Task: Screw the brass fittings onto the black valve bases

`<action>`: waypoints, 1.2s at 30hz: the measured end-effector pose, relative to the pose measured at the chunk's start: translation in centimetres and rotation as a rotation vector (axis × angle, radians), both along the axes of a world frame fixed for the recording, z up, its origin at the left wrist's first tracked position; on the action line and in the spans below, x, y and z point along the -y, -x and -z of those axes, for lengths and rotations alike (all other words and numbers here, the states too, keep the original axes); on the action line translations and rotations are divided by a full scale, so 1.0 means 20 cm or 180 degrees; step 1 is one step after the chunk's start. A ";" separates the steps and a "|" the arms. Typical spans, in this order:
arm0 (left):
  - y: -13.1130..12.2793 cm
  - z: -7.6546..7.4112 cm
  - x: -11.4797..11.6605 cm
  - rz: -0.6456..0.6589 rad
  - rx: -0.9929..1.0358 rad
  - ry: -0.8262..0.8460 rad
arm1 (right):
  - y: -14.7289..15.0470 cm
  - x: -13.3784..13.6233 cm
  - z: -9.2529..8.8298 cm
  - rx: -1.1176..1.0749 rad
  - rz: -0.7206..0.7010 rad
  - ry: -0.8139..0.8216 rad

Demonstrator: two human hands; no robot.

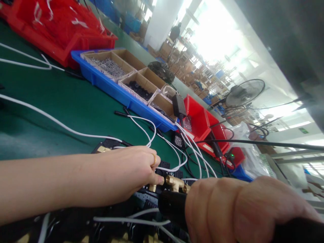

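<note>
Your left hand point(129, 175) pinches the brass fitting point(174, 183) with closed fingertips, steadying it on the green tabletop point(63, 104). Just right of it, your right hand point(235, 209) is clenched around a black cylindrical tool point(172, 206), its nose touching the smooth, angular fitting. White cables point(141, 130) trail beyond.

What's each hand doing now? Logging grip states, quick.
Left hand: closed, pinching a brass fitting.
Right hand: closed around a black tool.

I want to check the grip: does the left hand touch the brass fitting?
Touching. In the head view, the left hand's fingertips press against the end of the brass fitting.
</note>
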State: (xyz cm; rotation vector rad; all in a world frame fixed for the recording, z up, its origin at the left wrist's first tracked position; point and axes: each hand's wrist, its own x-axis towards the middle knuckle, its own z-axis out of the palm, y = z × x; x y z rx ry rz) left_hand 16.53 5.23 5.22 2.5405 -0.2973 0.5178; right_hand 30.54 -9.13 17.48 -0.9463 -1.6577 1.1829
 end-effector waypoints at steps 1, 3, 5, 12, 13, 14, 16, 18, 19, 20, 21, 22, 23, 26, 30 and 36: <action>0.01 -0.02 0.01 -0.0071 -0.0086 0.0006 | 0.01 -0.01 0.00 0.0003 -0.0009 -0.0006; 0.02 -0.05 0.02 -0.0137 -0.0208 0.0024 | 0.03 -0.03 0.01 0.0004 0.0006 0.0008; 0.03 -0.07 0.03 -0.0189 -0.0254 0.0038 | 0.02 -0.04 0.02 0.0006 0.0101 0.0048; 0.02 -0.04 0.02 -0.0130 -0.0232 0.0057 | -0.01 0.04 0.05 -0.0439 0.0452 -0.0142; 0.02 -0.05 0.02 -0.0153 -0.0277 0.0046 | 0.00 0.04 0.04 -0.0513 0.0484 -0.0161; 0.02 -0.06 0.02 -0.0170 -0.0364 0.0045 | 0.01 0.03 0.03 -0.0521 0.0442 -0.0121; 0.02 -0.10 0.02 -0.0221 -0.0686 0.0083 | 0.04 0.00 0.00 -0.0483 0.0325 -0.0066; 0.01 -0.15 0.02 -0.0252 -0.1100 0.0133 | 0.07 -0.05 -0.02 -0.0377 0.0098 -0.0115; 0.01 -0.18 0.01 -0.0263 -0.1277 0.0145 | 0.08 -0.07 -0.03 -0.0356 0.0001 -0.0167; 0.00 -0.19 0.01 -0.0264 -0.1407 0.0135 | 0.08 -0.08 -0.03 -0.0350 -0.0047 -0.0199; 0.00 -0.21 0.01 -0.0268 -0.1481 0.0106 | 0.09 -0.09 -0.03 -0.0341 -0.0025 -0.0164; -0.01 -0.21 0.01 -0.0254 -0.1502 0.0070 | 0.09 -0.09 -0.03 -0.0328 -0.0012 -0.0092; -0.01 -0.22 0.01 -0.0241 -0.1486 0.0035 | 0.09 -0.09 -0.03 -0.0315 0.0023 0.0001; -0.02 -0.20 0.01 -0.0248 -0.1440 -0.0045 | 0.08 -0.08 -0.02 -0.0364 0.0047 0.0072; -0.03 -0.20 0.02 -0.0277 -0.1555 -0.0054 | 0.06 -0.06 -0.01 -0.0396 -0.0001 0.0132; -0.02 -0.19 0.02 -0.0268 -0.1420 0.0213 | 0.05 -0.05 -0.01 -0.0556 -0.0016 0.0202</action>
